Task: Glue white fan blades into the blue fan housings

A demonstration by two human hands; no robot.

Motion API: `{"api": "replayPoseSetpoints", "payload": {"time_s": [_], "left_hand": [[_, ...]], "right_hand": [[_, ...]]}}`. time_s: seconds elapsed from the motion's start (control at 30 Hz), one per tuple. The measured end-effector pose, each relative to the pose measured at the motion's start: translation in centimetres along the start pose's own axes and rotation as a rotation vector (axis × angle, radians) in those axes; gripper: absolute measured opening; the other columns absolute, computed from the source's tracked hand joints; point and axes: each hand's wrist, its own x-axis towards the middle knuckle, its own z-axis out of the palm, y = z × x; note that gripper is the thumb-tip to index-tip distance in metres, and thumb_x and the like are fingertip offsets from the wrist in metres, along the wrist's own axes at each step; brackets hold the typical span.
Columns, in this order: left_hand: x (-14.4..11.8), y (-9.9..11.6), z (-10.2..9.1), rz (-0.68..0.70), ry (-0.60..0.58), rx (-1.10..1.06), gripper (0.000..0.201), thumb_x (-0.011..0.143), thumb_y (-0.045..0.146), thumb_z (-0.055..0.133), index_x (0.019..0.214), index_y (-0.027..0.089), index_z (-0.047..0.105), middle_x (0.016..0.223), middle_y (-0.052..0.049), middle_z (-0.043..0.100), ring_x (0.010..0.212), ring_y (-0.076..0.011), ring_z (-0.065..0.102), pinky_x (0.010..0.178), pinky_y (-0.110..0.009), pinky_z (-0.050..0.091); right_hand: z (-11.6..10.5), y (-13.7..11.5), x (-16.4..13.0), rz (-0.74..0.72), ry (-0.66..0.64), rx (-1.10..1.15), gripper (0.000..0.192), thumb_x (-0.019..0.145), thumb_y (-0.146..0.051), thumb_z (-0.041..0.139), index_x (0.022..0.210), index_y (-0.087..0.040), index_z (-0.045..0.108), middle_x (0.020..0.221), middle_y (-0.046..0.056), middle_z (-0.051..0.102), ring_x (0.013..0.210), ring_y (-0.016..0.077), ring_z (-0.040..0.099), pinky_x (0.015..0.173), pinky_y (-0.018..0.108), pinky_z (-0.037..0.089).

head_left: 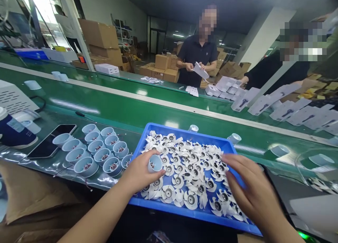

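My left hand [144,169] grips a light-blue plastic cup [155,163], thumb and fingers around its sides, above the left part of a blue tray [190,212]. White fan impellers [191,199] with dark round hubs lie heaped in that tray. Over the tray's right side is my right hand [248,181], its fingers apart and no object visible in it; its fingertips are close to the impellers there, and whether they touch cannot be seen. Left of the tray stand several light-blue cups [86,166] in rows, with small wired parts inside.
A green conveyor belt [118,107] runs behind the tray, carrying a few cups [280,151]. A phone [52,141] and a dark-blue bottle [17,132] lie at left. Across the belt, a person [198,56] holds a white box, near several printed boxes [244,99].
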Motion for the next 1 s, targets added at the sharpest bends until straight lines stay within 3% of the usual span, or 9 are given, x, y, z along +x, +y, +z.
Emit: {"api": "replayPoseSetpoints", "payload": {"time_s": [0.1, 0.2, 0.3, 0.4, 0.5, 0.6, 0.8, 0.9, 1.0], "left_hand": [[-0.1, 0.1, 0.0, -0.004, -0.015, 0.005, 0.046, 0.073, 0.040, 0.068, 0.116, 0.025, 0.059, 0.123, -0.005, 0.065, 0.112, -0.0303, 0.062, 0.093, -0.042, 0.049], [-0.3, 0.2, -0.1, 0.004, -0.017, -0.006, 0.047, 0.073, 0.040, 0.069, 0.116, 0.026, 0.059, 0.123, -0.004, 0.065, 0.113, -0.0293, 0.061, 0.094, -0.040, 0.048], [-0.3, 0.2, -0.1, 0.002, -0.029, -0.005, 0.048, 0.073, 0.042, 0.070, 0.116, 0.027, 0.058, 0.126, -0.003, 0.064, 0.115, -0.0294, 0.060, 0.093, -0.040, 0.048], [-0.2, 0.2, 0.0, -0.004, -0.045, 0.010, 0.049, 0.073, 0.044, 0.070, 0.117, 0.027, 0.058, 0.128, -0.004, 0.063, 0.117, -0.0304, 0.059, 0.093, -0.041, 0.048], [-0.1, 0.2, 0.0, 0.002, -0.057, 0.013, 0.050, 0.073, 0.044, 0.070, 0.119, 0.026, 0.057, 0.129, -0.005, 0.063, 0.118, -0.0304, 0.058, 0.095, -0.042, 0.047], [-0.1, 0.2, -0.1, 0.011, -0.064, 0.007, 0.051, 0.073, 0.043, 0.070, 0.119, 0.026, 0.057, 0.128, -0.005, 0.063, 0.117, -0.0304, 0.059, 0.095, -0.042, 0.047], [-0.3, -0.1, 0.0, 0.013, -0.011, -0.043, 0.051, 0.073, 0.042, 0.070, 0.120, 0.027, 0.055, 0.127, -0.006, 0.062, 0.115, -0.0308, 0.060, 0.094, -0.043, 0.048], [-0.6, -0.3, 0.0, -0.001, 0.055, -0.111, 0.060, 0.072, 0.040, 0.069, 0.126, 0.025, 0.048, 0.130, -0.008, 0.059, 0.117, -0.0299, 0.058, 0.097, -0.042, 0.047], [-1.4, -0.2, -0.1, 0.031, 0.116, -0.166, 0.064, 0.074, 0.033, 0.064, 0.132, 0.020, 0.040, 0.134, -0.011, 0.054, 0.119, -0.0279, 0.056, 0.101, -0.042, 0.046]], "right_hand": [[3.1, -0.4, 4.1, 0.116, -0.293, -0.050, 0.034, 0.095, -0.015, 0.049, 0.129, -0.014, 0.053, 0.130, 0.014, 0.053, 0.120, 0.0241, 0.051, 0.104, 0.047, 0.043], [5.4, 0.0, 7.1, 0.194, -0.508, -0.074, 0.025, 0.094, -0.012, 0.053, 0.119, -0.013, 0.059, 0.121, 0.011, 0.058, 0.109, 0.0202, 0.058, 0.099, 0.043, 0.048], [5.9, 0.3, 8.3, 0.242, -0.643, -0.067, 0.016, 0.095, -0.020, 0.057, 0.108, -0.013, 0.062, 0.111, 0.008, 0.061, 0.102, 0.0181, 0.059, 0.096, 0.041, 0.050], [5.6, -0.1, 7.9, 0.285, -0.736, -0.012, 0.018, 0.094, -0.022, 0.059, 0.110, -0.013, 0.062, 0.107, 0.006, 0.062, 0.096, 0.0168, 0.061, 0.092, 0.039, 0.051], [5.3, -1.1, 7.0, 0.331, -0.739, 0.019, 0.026, 0.094, -0.022, 0.059, 0.119, -0.015, 0.058, 0.115, 0.008, 0.059, 0.102, 0.0185, 0.059, 0.095, 0.041, 0.049], [5.3, -2.3, 6.7, 0.363, -0.701, 0.035, 0.024, 0.095, -0.024, 0.058, 0.116, -0.014, 0.060, 0.121, 0.009, 0.056, 0.109, 0.0203, 0.056, 0.099, 0.043, 0.046], [5.6, -4.0, 7.6, 0.474, -0.629, 0.157, 0.016, 0.091, -0.027, 0.062, 0.098, -0.013, 0.062, 0.098, 0.005, 0.060, 0.093, 0.0176, 0.057, 0.091, 0.040, 0.048], [4.8, -5.3, 7.0, 0.528, -0.512, 0.389, 0.023, 0.087, -0.034, 0.065, 0.096, -0.013, 0.059, 0.096, 0.006, 0.057, 0.089, 0.0173, 0.055, 0.088, 0.039, 0.047], [3.3, -7.2, 5.2, 0.587, -0.434, 0.800, 0.055, 0.074, -0.060, 0.068, 0.105, -0.017, 0.054, 0.091, 0.004, 0.055, 0.082, 0.0161, 0.055, 0.083, 0.036, 0.048]]}}
